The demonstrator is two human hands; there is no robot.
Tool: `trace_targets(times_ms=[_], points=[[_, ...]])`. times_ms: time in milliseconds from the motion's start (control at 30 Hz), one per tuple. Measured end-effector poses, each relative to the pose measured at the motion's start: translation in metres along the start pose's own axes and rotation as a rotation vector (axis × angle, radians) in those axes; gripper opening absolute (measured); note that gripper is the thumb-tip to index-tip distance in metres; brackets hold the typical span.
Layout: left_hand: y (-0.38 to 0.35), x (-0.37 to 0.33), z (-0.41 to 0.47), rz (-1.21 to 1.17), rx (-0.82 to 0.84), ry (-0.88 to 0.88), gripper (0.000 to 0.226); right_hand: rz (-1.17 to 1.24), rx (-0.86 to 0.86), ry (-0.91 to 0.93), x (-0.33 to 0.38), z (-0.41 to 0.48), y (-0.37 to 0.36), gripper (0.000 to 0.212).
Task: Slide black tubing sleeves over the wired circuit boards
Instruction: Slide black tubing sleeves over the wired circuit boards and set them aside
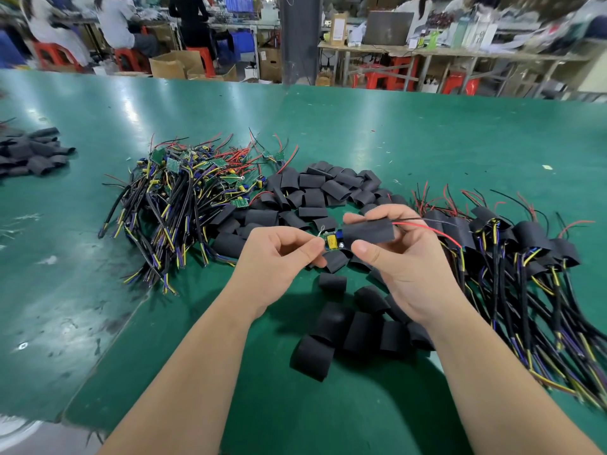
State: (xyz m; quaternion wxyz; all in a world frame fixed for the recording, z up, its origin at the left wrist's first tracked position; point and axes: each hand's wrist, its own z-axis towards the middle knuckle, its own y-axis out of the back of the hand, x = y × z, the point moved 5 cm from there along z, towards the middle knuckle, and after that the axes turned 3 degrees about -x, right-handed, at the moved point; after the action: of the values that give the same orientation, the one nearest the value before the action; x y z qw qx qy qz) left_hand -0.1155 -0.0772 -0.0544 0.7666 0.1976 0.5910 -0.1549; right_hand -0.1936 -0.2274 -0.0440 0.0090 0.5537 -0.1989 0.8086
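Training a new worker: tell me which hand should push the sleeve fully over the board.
Likely right. The right hand grips the black sleeve, partly over the circuit board; the left hand only pinches the board's bare end.

We find open desk [427, 133] along its far edge and toward the near left corner; wired boards [184, 195], loose sleeves [312, 182] and sleeved bundles [528, 236] crowd the middle and right.

Green worktop [427, 142] is spread near to far. Far left, red stools [56, 55] are occupied by seated people [113, 21], w/ cardboard boxes [175, 64] alongside. Grey pillar [300, 37] is seen far centre, cluttered tables [460, 55] far right.
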Motion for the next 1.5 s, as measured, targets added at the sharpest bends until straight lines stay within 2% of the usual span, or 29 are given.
trace_targets(times_ms=[167, 233, 333, 600, 700, 833, 1000, 1167, 1333, 1400, 1500], points=[[-0.006, -0.004, -0.003, 0.015, 0.045, -0.032, 0.016, -0.136, -0.049, -0.039, -0.009, -0.002, -0.004, 0.037], [-0.004, -0.003, -0.001, -0.009, -0.007, -0.021, 0.009, -0.065, -0.125, -0.084, -0.013, -0.002, -0.003, 0.041], [-0.002, -0.004, -0.001, -0.012, -0.08, -0.06, 0.011, 0.057, -0.191, -0.171, -0.018, -0.003, -0.003, 0.04], [-0.003, -0.01, -0.003, 0.103, -0.071, -0.206, 0.024, 0.232, -0.202, -0.242, -0.024, -0.005, -0.008, 0.026], [-0.001, -0.009, -0.003, 0.189, -0.103, -0.231, 0.021, 0.139, -0.179, -0.211, -0.022, -0.005, -0.007, 0.027], [0.002, -0.007, -0.002, 0.295, -0.143, -0.293, 0.023, -0.207, -0.166, -0.106, -0.021, -0.005, -0.005, 0.022], [-0.004, 0.001, -0.004, 0.209, -0.091, -0.202, 0.026, -0.139, -0.163, -0.165, -0.027, -0.002, -0.007, 0.059], [0.001, 0.001, 0.0, 0.022, -0.126, -0.143, 0.028, -0.26, -0.115, -0.158, -0.021, -0.004, -0.008, 0.072], [-0.001, 0.005, -0.001, 0.173, -0.113, -0.194, 0.029, -0.472, -0.136, -0.11, -0.018, -0.006, -0.01, 0.066], [-0.001, 0.005, -0.001, 0.203, -0.117, -0.212, 0.027, -0.412, -0.148, -0.135, -0.018, -0.007, -0.011, 0.062], [-0.001, -0.001, -0.001, 0.225, -0.091, -0.243, 0.03, -0.09, -0.258, -0.193, -0.019, -0.007, -0.011, 0.048]])
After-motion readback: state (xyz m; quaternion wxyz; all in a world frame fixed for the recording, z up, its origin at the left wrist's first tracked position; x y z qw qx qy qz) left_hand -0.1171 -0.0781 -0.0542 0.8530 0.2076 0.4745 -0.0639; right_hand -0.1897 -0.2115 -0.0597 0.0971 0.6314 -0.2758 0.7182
